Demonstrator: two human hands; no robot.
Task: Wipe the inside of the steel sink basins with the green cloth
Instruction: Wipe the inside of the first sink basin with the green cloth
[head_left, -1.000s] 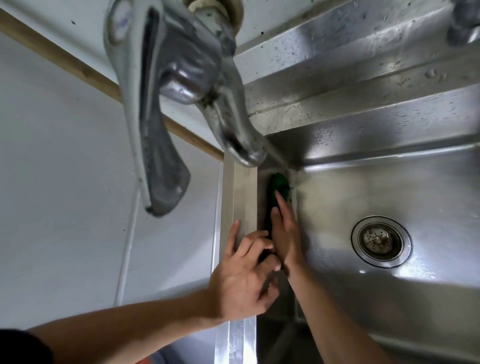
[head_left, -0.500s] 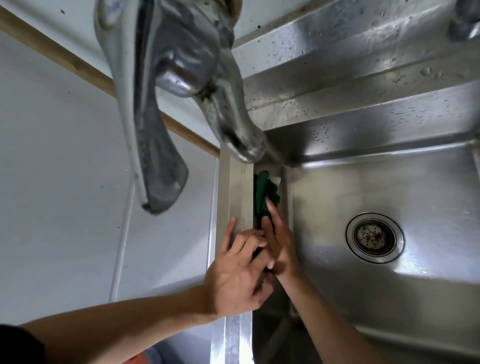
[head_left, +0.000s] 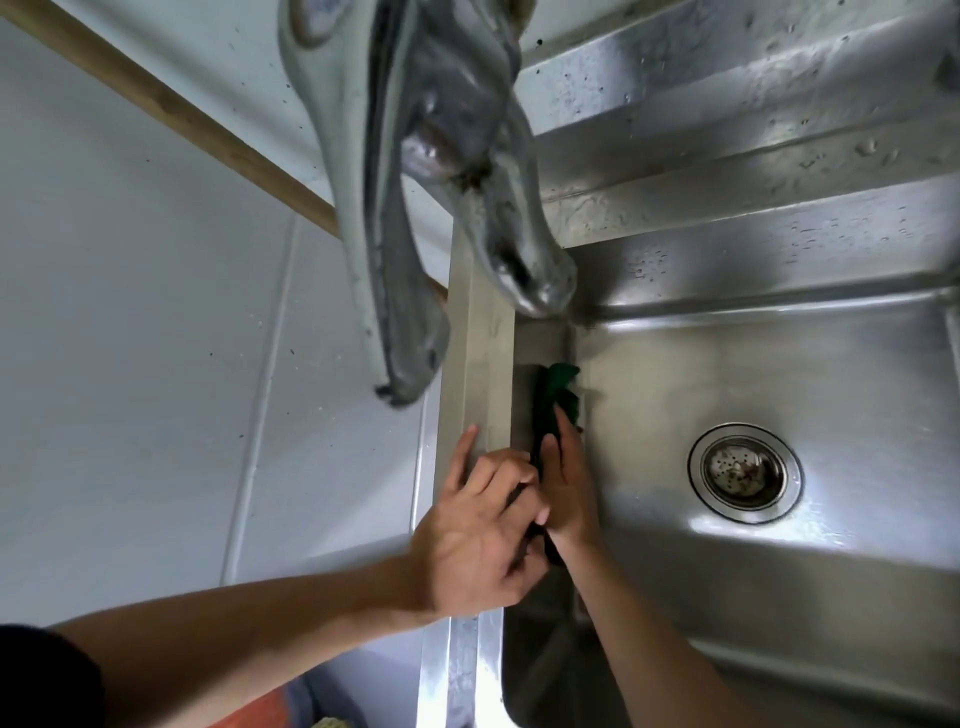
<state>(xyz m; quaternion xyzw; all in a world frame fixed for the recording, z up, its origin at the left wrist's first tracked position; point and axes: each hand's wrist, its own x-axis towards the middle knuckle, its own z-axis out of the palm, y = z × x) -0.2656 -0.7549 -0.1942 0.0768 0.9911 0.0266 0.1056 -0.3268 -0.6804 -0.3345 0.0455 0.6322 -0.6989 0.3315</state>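
Shifted: cloth (head_left: 563, 387) under flat right hand (head_left: 569, 483); left hand (head_left: 478, 540) grips rim (head_left: 475, 353); faucet (head_left: 441, 156) overhead.

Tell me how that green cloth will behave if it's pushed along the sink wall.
Probably floppy: the green cloth bunches in folds beyond the right hand pressing it. Likely light, and it may slide easily on the smooth steel sink wall.

This is a kitchen or scullery sink corner, plain and hard-used. 1 stainless steel sink basin (head_left: 779, 374) with a round perforated drain strainer (head_left: 744, 472) fills the right side, its raised rim (head_left: 475, 364) and ribbed back ledge (head_left: 727, 171) spotted with water marks. 1 worn chrome lever faucet (head_left: 415, 171) hangs over the corner. To the left run pale wall panels (head_left: 130, 312), speckled with grime and crossed by 1 wooden strip (head_left: 171, 109).
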